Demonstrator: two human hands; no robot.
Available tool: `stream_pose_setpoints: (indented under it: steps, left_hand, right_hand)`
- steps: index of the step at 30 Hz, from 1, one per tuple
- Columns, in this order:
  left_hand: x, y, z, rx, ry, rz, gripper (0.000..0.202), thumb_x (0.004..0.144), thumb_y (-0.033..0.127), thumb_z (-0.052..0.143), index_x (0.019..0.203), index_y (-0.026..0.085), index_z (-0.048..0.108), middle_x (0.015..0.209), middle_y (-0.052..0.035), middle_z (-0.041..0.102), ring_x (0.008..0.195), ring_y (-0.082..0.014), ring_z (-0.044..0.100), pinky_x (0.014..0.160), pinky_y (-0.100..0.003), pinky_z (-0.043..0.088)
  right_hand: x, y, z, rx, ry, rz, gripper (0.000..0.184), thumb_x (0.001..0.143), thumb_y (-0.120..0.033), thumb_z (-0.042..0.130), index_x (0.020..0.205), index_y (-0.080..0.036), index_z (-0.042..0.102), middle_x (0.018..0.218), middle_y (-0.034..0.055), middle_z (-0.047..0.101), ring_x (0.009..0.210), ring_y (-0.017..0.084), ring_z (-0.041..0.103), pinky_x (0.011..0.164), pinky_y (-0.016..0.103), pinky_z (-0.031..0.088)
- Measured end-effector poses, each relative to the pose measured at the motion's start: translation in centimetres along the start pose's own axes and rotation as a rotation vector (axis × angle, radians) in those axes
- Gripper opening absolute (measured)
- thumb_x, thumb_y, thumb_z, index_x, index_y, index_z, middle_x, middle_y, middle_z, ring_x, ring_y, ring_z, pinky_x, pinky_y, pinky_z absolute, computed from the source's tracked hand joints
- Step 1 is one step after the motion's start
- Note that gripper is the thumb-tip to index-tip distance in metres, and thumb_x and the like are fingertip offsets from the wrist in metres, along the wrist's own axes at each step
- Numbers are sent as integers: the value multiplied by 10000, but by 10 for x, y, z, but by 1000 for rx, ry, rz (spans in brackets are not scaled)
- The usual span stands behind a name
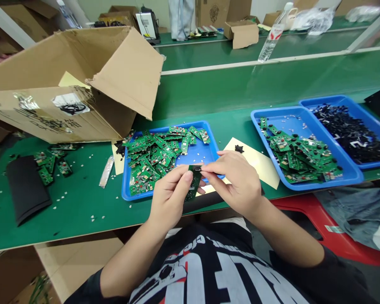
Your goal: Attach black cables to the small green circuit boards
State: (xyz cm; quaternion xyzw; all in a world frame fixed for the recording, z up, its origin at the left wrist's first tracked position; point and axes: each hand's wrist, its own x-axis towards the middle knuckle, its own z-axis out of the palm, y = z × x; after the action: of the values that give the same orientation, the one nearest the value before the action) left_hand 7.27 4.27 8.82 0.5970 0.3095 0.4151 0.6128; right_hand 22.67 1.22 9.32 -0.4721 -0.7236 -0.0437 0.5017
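My left hand (171, 192) is closed round a green circuit board (194, 182), held upright above the front of the nearer blue tray (125, 185). A small metal-rimmed port shows at the board's top end. My right hand (236, 179) is closed in a pinch at that same end, thumb and forefinger touching beside the port. Whatever small part those fingertips hold is too hidden to make out. Behind my hands, a heap of green circuit boards (158, 156) fills much of the tray.
An open cardboard box (114, 122) stands back left. To the right are a blue tray (351, 181) of boards with black pieces and another blue tray (304, 102) of small black parts. A black foam sheet (28, 190) lies left; a water bottle (274, 40) stands behind.
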Motion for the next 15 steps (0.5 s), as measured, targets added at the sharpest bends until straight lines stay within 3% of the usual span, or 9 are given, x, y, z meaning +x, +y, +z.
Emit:
stream_pose_setpoints:
  steps: [3,6,12,15]
  left_hand:
    - [2,4,-1,17,2,-66,268,896,372,523,926,169,695,739,-25,666,521,-90,585,512,-213,505]
    - [5,9,-6,64,-75,-148,284,895,380,516,843,149,672,624,5,608,439,-62,516,432,-178,428]
    - [15,30,-19,189,-507,-343,319,908,352,470,756,137,652,526,29,536,432,-49,467,409,-138,383]
    - [20,35,-20,171,-688,-422,290,904,328,465,773,154,657,521,33,544,405,-47,436,381,-133,364]
  right_hand:
    - [-1,3,-3,-111,-3,-75,107,842,-100,578,888,-186,623,678,-1,667,670,135,603,855,341,511]
    - [2,8,-10,-149,-42,-99,82,851,-119,581,840,-189,623,680,-3,663,662,130,598,879,347,493]
    - [13,25,-24,103,-338,-213,178,903,-182,527,746,-191,610,682,-18,654,655,105,575,897,351,481]
    - [13,31,-24,309,-528,-175,171,910,-229,532,763,-200,614,682,-43,658,637,87,578,932,358,473]
